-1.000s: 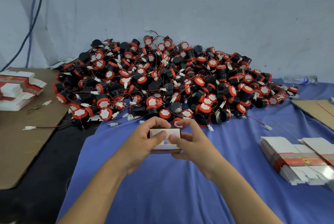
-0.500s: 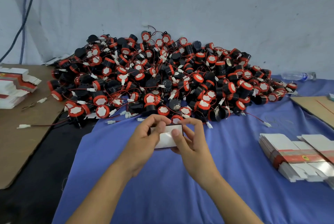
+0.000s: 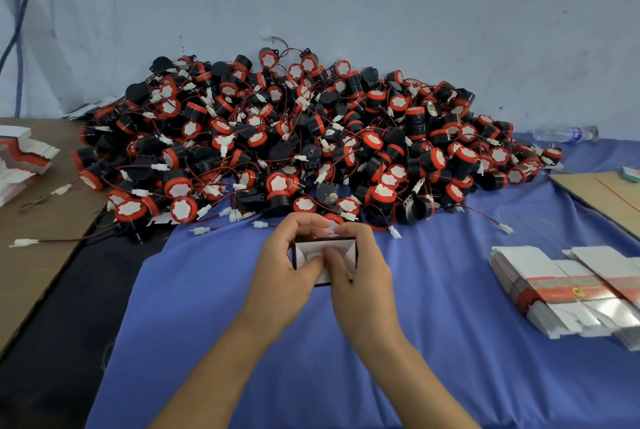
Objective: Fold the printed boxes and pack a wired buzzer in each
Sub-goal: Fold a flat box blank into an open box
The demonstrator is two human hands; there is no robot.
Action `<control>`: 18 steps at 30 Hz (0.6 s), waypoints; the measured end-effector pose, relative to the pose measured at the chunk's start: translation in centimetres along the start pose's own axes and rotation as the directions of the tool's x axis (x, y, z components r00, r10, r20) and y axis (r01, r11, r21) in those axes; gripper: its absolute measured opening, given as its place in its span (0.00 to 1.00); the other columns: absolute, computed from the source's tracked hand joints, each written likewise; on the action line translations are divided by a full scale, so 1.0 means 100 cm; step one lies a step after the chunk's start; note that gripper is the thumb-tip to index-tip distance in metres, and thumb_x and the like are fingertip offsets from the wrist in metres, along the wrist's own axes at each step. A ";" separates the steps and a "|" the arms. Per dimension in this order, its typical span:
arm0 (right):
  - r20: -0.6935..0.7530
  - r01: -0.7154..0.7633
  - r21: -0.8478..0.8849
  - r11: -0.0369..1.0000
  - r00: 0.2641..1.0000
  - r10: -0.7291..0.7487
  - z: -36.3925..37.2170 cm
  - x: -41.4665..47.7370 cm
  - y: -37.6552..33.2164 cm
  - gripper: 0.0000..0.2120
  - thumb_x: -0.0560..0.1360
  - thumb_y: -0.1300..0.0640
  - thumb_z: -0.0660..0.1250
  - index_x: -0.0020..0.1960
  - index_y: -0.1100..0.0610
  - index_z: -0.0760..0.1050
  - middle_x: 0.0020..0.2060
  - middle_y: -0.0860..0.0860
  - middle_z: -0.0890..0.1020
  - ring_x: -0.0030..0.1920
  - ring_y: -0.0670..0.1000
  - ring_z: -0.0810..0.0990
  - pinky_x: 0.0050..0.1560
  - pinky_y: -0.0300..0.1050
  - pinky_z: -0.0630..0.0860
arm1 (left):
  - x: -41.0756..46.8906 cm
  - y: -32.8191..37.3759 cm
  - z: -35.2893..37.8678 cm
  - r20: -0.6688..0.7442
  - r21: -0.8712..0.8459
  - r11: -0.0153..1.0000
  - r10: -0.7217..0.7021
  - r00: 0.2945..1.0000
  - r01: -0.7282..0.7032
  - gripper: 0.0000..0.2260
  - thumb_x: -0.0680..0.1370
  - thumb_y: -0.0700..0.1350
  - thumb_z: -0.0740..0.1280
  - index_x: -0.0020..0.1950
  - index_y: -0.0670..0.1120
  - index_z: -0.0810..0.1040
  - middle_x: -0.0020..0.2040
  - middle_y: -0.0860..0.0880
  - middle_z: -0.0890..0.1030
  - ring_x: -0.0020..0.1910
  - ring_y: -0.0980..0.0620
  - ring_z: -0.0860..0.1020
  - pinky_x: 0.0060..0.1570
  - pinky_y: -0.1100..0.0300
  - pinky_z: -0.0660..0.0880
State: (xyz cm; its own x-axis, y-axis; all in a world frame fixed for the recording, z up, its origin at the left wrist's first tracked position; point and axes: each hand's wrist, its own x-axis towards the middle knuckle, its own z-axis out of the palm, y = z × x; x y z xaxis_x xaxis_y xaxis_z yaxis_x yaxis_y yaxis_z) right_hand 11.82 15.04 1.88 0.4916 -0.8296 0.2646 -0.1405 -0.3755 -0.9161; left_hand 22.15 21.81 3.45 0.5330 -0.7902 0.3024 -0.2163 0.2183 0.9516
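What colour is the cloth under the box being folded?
The cloth is plain blue, with no pattern; the head view shows it best.

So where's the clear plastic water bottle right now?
Head view, far right: the bottle lies by the wall at the back of the blue cloth, just past the red-and-black buzzer pile.

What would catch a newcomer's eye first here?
The huge heap of red-and-black wired buzzers piled against the back wall, spilling onto the blue cloth. Just in front of it, the left hand and right hand together hold a small box, its white inside showing. A banded stack of flat boxes lies on the cloth at the right.
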 end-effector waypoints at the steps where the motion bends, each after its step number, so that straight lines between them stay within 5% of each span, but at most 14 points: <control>1: -0.021 -0.018 0.008 1.000 1.000 0.018 0.001 0.000 0.000 0.14 0.82 0.56 0.65 0.60 0.38 0.71 0.57 0.44 0.81 0.58 0.48 0.80 0.56 0.52 0.80 | 0.000 0.001 0.002 -0.020 -0.003 1.000 0.007 1.000 -0.007 0.25 0.75 0.26 0.66 0.52 0.58 0.80 0.50 0.59 0.83 0.54 0.55 0.83 0.47 0.62 0.81; 4: -0.087 -0.040 0.050 0.998 0.995 0.045 0.004 -0.003 0.000 0.15 0.82 0.57 0.66 0.64 0.42 0.72 0.61 0.46 0.79 0.62 0.50 0.79 0.60 0.53 0.79 | -0.002 0.002 0.010 -0.084 -0.006 1.000 0.021 0.996 -0.021 0.21 0.74 0.24 0.66 0.52 0.50 0.81 0.49 0.59 0.84 0.51 0.59 0.83 0.43 0.67 0.80; 7: -0.110 -0.066 0.202 0.977 0.990 0.090 0.005 -0.007 -0.004 0.19 0.81 0.58 0.68 0.63 0.37 0.70 0.62 0.39 0.77 0.63 0.47 0.80 0.55 0.41 0.80 | -0.003 0.000 0.013 -0.142 -0.030 1.000 -0.008 0.990 0.004 0.19 0.74 0.27 0.67 0.51 0.51 0.81 0.50 0.56 0.84 0.53 0.54 0.83 0.45 0.59 0.82; 9: -0.065 -0.195 0.484 0.853 0.964 0.257 0.001 -0.008 -0.007 0.26 0.78 0.57 0.73 0.66 0.35 0.66 0.69 0.39 0.70 0.67 0.45 0.77 0.58 0.41 0.80 | -0.003 -0.002 0.011 -0.183 -0.025 1.000 -0.016 0.983 0.012 0.18 0.76 0.30 0.68 0.51 0.54 0.81 0.51 0.55 0.84 0.54 0.53 0.82 0.52 0.55 0.81; 11: 0.070 -0.308 0.708 0.636 0.926 0.371 -0.004 -0.010 -0.005 0.33 0.73 0.56 0.78 0.69 0.37 0.64 0.71 0.50 0.71 0.65 0.49 0.80 0.61 0.48 0.81 | -0.004 -0.003 0.011 -0.201 -0.069 0.998 -0.026 0.979 0.012 0.16 0.78 0.33 0.68 0.53 0.55 0.80 0.53 0.54 0.84 0.55 0.53 0.82 0.52 0.53 0.81; 14: 0.243 -0.389 0.774 0.500 0.911 0.332 -0.003 -0.013 -0.006 0.32 0.71 0.57 0.76 0.69 0.42 0.66 0.61 0.59 0.83 0.59 0.57 0.85 0.60 0.52 0.82 | -0.008 -0.001 0.016 -0.214 -0.097 0.995 -0.027 0.976 0.006 0.13 0.81 0.35 0.68 0.55 0.54 0.80 0.52 0.54 0.84 0.53 0.53 0.83 0.48 0.58 0.82; 18: 0.119 -0.333 0.770 0.544 0.913 0.391 0.006 -0.016 -0.006 0.29 0.76 0.67 0.70 0.67 0.41 0.67 0.53 0.57 0.87 0.52 0.55 0.86 0.51 0.45 0.83 | -0.014 0.003 0.022 -0.236 -0.052 0.998 0.007 0.972 -0.019 0.12 0.82 0.37 0.67 0.56 0.54 0.80 0.53 0.58 0.84 0.55 0.56 0.82 0.49 0.62 0.81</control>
State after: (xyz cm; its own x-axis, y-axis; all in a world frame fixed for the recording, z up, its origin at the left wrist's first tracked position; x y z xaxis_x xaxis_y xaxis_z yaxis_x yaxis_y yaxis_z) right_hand 11.66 16.81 1.83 0.4959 -0.8549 -0.1524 0.4216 0.3905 -0.8184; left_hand 19.56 21.67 3.20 0.7098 -0.6310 0.3130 -0.1839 0.2630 0.9471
